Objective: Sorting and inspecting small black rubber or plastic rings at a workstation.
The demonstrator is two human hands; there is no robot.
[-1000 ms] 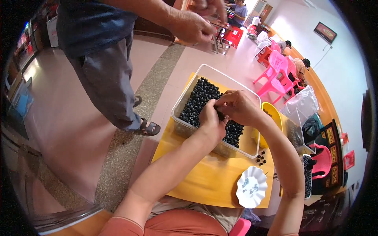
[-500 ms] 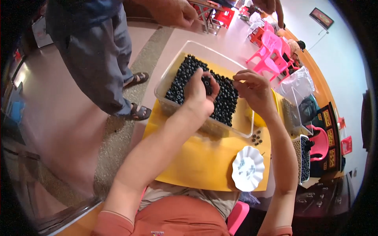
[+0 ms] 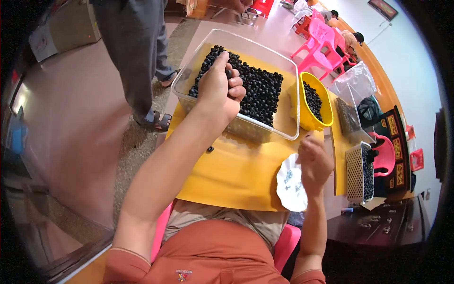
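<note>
My left hand [image 3: 220, 87] is closed over the clear plastic bin [image 3: 266, 132], with a small black ring-shaped part [image 3: 229, 74] showing between thumb and fingers. Many more black parts [image 3: 257, 92] like it, each with a hole, cover much of the bin's bottom. Beside the scalloped white dish [image 3: 293, 201], my right hand [image 3: 314, 163] is curled and slightly blurred; whatever its fingers hold is hidden. Small bluish-grey bits [image 3: 288, 180], too tiny to name, lie in the dish. A single black part [image 3: 210, 148] rests on the yellow tabletop [image 3: 227, 177].
A yellow basin [image 3: 327, 124] of black parts stands right of the bin. Farther right are a perforated white basket [image 3: 353, 175] and a clear box [image 3: 349, 118]. A standing person's legs [image 3: 135, 61] are at the left. Pink chairs [image 3: 321, 45] stand at the back.
My right hand has dropped from the bin's right rim to beside the dish. The left hand has closed from a cupped pose. The view has shifted, uncovering the yellow basin.
</note>
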